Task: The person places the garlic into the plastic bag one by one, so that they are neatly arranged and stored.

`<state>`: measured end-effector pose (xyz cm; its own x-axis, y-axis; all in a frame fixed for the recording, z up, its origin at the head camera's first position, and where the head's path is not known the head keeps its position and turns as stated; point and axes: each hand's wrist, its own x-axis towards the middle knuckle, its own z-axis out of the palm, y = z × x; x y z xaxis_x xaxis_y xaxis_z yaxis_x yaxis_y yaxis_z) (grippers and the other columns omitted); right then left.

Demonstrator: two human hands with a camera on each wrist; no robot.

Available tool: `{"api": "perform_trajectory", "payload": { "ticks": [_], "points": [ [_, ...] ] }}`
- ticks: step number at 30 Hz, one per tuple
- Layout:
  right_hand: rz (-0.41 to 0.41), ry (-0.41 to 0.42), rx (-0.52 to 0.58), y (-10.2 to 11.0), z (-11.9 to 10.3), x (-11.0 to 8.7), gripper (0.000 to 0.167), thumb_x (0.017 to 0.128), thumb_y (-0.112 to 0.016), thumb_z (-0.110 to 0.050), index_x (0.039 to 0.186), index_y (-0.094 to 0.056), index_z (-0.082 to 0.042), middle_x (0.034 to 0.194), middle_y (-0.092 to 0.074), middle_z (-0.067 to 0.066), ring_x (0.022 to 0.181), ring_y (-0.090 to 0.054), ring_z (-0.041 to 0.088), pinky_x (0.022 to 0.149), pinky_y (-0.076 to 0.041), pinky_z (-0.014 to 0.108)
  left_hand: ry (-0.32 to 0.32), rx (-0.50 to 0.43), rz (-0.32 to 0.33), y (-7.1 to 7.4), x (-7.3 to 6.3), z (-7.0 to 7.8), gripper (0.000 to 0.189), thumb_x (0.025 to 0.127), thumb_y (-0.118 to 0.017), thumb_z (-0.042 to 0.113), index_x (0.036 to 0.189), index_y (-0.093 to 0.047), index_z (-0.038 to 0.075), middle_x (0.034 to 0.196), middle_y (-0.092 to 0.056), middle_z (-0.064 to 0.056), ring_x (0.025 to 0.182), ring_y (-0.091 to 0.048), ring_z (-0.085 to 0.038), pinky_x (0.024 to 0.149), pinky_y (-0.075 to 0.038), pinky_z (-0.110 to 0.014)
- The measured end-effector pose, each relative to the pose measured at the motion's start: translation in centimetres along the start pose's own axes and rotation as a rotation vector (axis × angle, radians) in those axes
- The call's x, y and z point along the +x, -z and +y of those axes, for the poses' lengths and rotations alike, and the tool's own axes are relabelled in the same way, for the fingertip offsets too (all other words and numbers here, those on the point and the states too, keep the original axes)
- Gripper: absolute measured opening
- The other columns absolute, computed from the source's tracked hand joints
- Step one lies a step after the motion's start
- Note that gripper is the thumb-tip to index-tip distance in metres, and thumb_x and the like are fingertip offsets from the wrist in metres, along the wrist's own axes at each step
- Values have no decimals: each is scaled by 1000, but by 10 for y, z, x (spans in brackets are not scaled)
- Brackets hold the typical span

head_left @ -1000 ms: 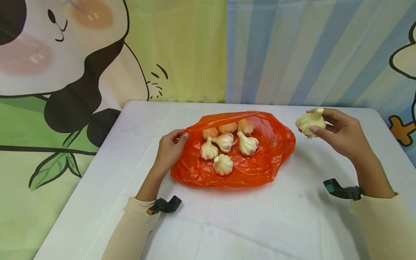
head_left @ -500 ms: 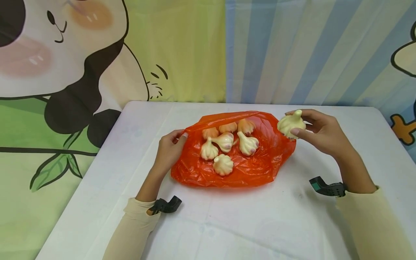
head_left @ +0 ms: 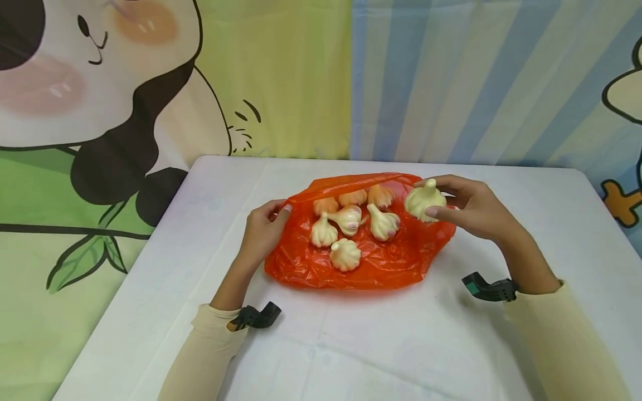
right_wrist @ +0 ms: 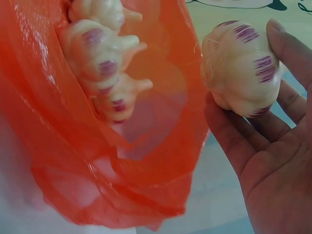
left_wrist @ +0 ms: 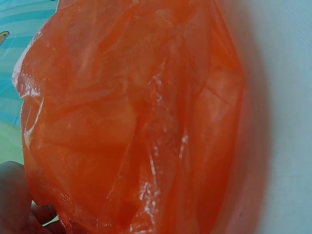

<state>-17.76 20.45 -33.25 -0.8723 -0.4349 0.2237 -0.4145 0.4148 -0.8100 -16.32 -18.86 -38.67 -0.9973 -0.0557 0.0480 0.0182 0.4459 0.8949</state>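
Observation:
An orange-red plastic bag lies open on the table, with several garlic bulbs inside it; those at the back show through the thin plastic. My left hand pinches the bag's left edge between thumb and fingers. In the left wrist view the bag fills most of the picture. A pale garlic bulb is in my right hand, held over the bag's right side. Purple streaks mark this garlic bulb in the right wrist view, where thumb and fingers grip it beside the bag's rim.
The white-covered table extends around the bag on all sides. Behind it hangs a printed curtain with a panda and blue stripes. A black wrist camera sits on the left wrist and another black camera on the right.
My right hand has carried the garlic bulb leftward, from beyond the bag's right end to over its right side. The left hand and the bag have stayed in place.

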Motion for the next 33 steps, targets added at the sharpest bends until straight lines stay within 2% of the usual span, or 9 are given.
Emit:
{"api": "perform_trajectory", "payload": {
  "ticks": [5,11,16,22,25,33],
  "points": [
    [-77,-55,28,-11,0,10,42,87,-73,-8,127,-59,-3,117,-61,10,102,-62,18,78,-54,24,2,-3,-1,0,1,-1,35,99,-55,32,121,-66,7,100,-65,-5,80,-57,-24,67,-54,-30],
    [-177,-53,47,-23,2,25,46,87,-74,-11,129,-57,0,120,-60,14,109,-58,30,81,-53,24,1,-8,0,0,0,-2,34,99,-55,32,120,-67,7,98,-65,-5,80,-57,-24,66,-54,-30],
    [-231,-45,67,-33,0,34,50,85,-75,-11,130,-57,1,123,-58,13,111,-56,29,85,-52,25,1,-1,5,1,1,-2,34,99,-55,32,119,-67,7,98,-65,-5,79,-57,-24,65,-54,-30],
    [-261,-28,115,-47,-1,40,48,83,-77,-9,126,-58,0,120,-59,10,108,-58,25,88,-52,34,-1,-8,1,1,1,-2,34,99,-55,32,119,-67,7,98,-65,-5,79,-57,-24,65,-54,-30],
    [-284,-38,132,-56,1,42,48,83,-78,-12,126,-59,-2,117,-60,9,105,-58,25,86,-53,36,-2,-3,4,1,1,-1,34,99,-55,31,119,-67,7,98,-65,-5,79,-56,-24,65,-53,-30],
    [-345,4,135,-75,0,47,40,82,-78,-16,118,-63,-6,114,-60,6,104,-58,23,84,-53,34,-24,14,16,1,1,-2,34,98,-56,31,119,-68,7,99,-66,-4,79,-57,-22,64,-53,-31]
  ]
}}
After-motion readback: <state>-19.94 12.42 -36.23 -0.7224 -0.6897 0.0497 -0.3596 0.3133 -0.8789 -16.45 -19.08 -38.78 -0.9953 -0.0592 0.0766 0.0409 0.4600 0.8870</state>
